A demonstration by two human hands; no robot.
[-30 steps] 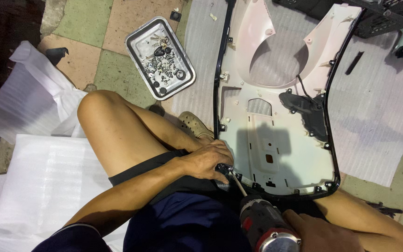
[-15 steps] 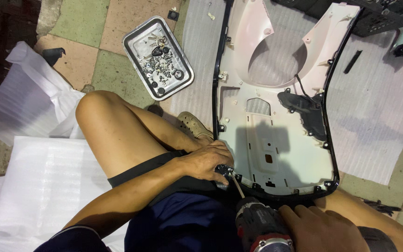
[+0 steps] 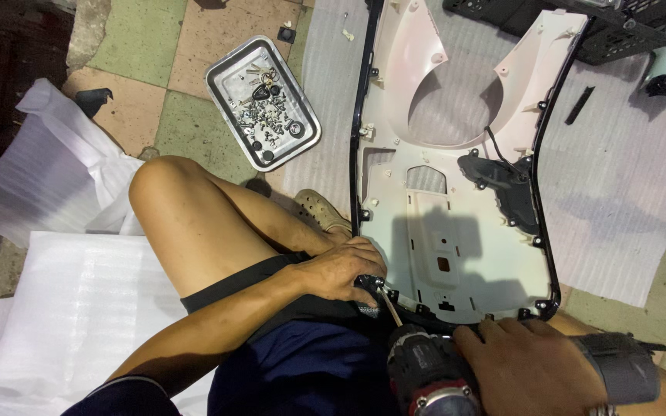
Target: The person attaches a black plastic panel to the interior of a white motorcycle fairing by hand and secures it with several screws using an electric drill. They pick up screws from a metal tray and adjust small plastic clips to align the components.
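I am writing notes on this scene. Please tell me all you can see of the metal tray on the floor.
The metal tray is a shallow, silver-coloured rectangle with rounded corners and a raised rim. It lies flat and turned at an angle on the tiled floor, left of the pale plastic panel. Inside are many small screws and dark round parts, mostly in a loose heap. Neither hand touches it.
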